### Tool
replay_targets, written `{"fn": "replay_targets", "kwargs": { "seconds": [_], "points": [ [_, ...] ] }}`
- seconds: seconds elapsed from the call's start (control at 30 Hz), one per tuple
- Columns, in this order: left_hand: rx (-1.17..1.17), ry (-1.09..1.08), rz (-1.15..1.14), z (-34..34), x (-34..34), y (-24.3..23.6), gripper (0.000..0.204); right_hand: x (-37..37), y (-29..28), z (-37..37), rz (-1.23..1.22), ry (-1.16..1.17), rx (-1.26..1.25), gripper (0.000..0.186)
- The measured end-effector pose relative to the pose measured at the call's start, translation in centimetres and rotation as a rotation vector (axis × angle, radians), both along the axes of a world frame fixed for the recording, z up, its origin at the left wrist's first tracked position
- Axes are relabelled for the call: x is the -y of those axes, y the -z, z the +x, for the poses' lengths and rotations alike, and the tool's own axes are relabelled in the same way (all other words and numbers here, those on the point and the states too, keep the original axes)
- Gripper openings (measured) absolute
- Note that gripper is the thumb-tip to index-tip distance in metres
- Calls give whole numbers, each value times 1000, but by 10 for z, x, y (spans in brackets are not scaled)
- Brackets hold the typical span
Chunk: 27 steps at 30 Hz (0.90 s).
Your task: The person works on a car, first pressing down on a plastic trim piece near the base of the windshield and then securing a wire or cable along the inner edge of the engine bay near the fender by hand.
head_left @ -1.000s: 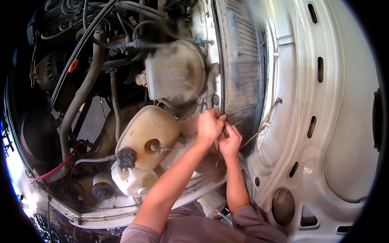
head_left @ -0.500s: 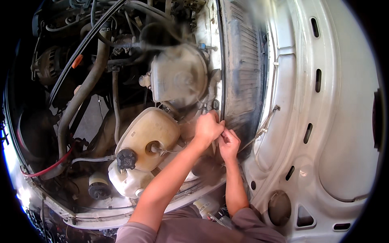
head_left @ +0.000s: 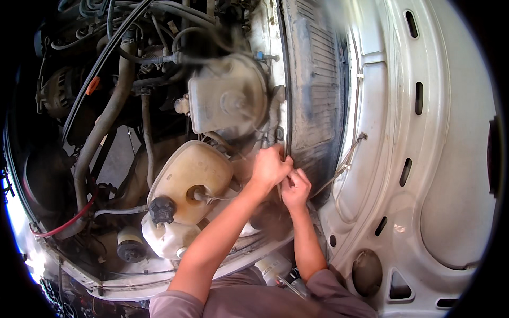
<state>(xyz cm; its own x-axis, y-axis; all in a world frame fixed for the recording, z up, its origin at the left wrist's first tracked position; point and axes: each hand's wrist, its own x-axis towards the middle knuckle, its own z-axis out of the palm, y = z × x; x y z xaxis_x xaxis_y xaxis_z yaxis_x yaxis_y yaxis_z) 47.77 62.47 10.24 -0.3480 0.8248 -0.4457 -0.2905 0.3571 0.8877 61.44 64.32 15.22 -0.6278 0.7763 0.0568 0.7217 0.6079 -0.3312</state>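
My left hand is closed at the edge of the engine bay, its fingers bunched against the black rubber strip along the bulkhead. Just below and to its right, my right hand is pinched, with its fingertips meeting those of the left. Whatever lies between the fingers is hidden. Grey hoses or cables run down toward my left hand from above. Left of the hands sits a yellowed plastic coolant tank with a black cap.
A rounded, dusty housing stands beyond the tank, and a white reservoir in front of it. A thick hose and a thin black rod cross the left side. The raised white hood panel fills the right.
The view has shifted slightly, moving the engine parts a little to the left. Both hands stay together at the strip; my right hand has turned slightly, with its fingers curled more.
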Motion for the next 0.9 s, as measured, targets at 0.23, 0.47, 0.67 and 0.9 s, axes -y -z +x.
{"fn": "replay_targets", "kwargs": {
  "seconds": [0.23,0.47,0.67,0.9],
  "points": [
    [55,-94,114,6,-1,12,22,2,-6,-9,31,-31,90,24],
    [90,-92,119,7,-5,12,26,-5,-4,-14,101,-89,66,19],
    [-133,-75,52,-28,-31,2,44,0,-3,-9,37,20,124,34],
    [-42,-129,-73,-27,-41,-6,49,1,-9,-16,21,24,116,35]
  ]
}}
